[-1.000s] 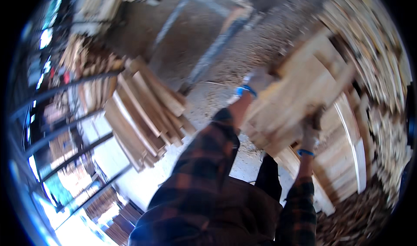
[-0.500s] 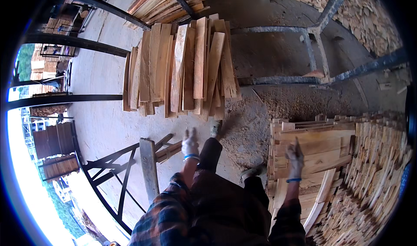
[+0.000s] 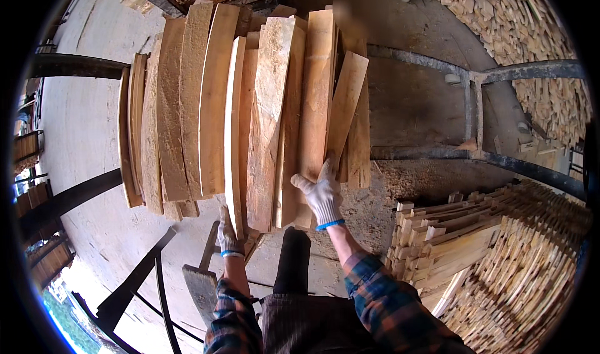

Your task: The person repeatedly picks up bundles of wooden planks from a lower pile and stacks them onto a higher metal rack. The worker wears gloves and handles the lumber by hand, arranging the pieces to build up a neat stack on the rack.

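Wooden boards [image 3: 269, 119]: at their near ends, the right hand [image 3: 323, 201] has its grip spread; the left hand [image 3: 229, 236], unclear. Seemingly taking hold; next calls for firm closing.

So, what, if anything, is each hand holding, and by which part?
The left hand is at the near end of a pale-edged board, the right hand at other boards' near ends; whether either grips cannot be told.

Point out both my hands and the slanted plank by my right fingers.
Left hand [image 3: 229, 239], head view: middle of glove.
Right hand [image 3: 324, 200], head view: back of glove.
Slanted plank [image 3: 347, 101], head view: upper face.
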A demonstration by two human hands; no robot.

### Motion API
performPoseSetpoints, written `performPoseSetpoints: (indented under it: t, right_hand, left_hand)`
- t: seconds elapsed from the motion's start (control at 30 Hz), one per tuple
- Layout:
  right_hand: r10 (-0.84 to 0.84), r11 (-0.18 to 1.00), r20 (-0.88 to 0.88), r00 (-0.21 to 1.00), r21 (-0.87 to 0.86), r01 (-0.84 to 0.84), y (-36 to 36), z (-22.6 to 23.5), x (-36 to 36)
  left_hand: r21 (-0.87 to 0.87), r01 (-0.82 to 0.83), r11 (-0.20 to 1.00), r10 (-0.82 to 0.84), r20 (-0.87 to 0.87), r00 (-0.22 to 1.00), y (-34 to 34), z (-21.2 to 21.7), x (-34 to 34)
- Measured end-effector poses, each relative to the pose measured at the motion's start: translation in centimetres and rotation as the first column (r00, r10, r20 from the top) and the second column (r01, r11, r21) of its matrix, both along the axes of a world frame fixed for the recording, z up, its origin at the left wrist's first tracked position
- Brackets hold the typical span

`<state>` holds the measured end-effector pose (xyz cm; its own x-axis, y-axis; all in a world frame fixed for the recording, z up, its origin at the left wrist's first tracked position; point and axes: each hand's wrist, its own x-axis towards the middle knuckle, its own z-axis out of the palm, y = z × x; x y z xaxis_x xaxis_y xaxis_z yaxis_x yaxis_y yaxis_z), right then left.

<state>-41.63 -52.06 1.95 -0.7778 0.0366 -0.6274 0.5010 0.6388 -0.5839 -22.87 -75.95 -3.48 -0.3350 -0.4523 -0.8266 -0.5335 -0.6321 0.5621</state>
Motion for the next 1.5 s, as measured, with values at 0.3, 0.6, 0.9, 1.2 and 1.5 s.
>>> performPoseSetpoints:
  t: [0.3,0.6,0.9,1.2,1.5]
  right_hand:
    - [-0.473,0.529,0.266,0.840,-0.677,0.512,3.0,0.2,-2.0]
    - [0.383,0.849,0.141,0.913,0.336,-0.408,1.2,7.3,-4.0]
    - [-0.329,0.782,0.270,0.905,-0.459,0.421,7.9,-3.6,-1.4]
    - [-0.066,0.674,0.167,0.984,-0.719,0.167,14.0,-2.4,-3.0]
    - [0.114,0.710,0.252,0.961,-0.698,0.099,17.2,-7.2,0.9]
  left_hand:
    - [-0.574,0.810,0.125,-0.900,0.278,0.336,1.9,3.3,0.2]
    - [-0.356,0.654,0.667,-0.641,0.174,0.748,4.7,-2.0,4.7]
    - [0.253,0.089,0.963,-0.058,-0.126,0.990,8.1,-0.8,-5.8]
    - [0.108,0.267,0.958,-0.253,-0.127,0.959,9.5,-2.0,-3.4]
    - [0.268,0.096,0.959,-0.047,-0.184,0.982,10.8,-1.4,-4.7]
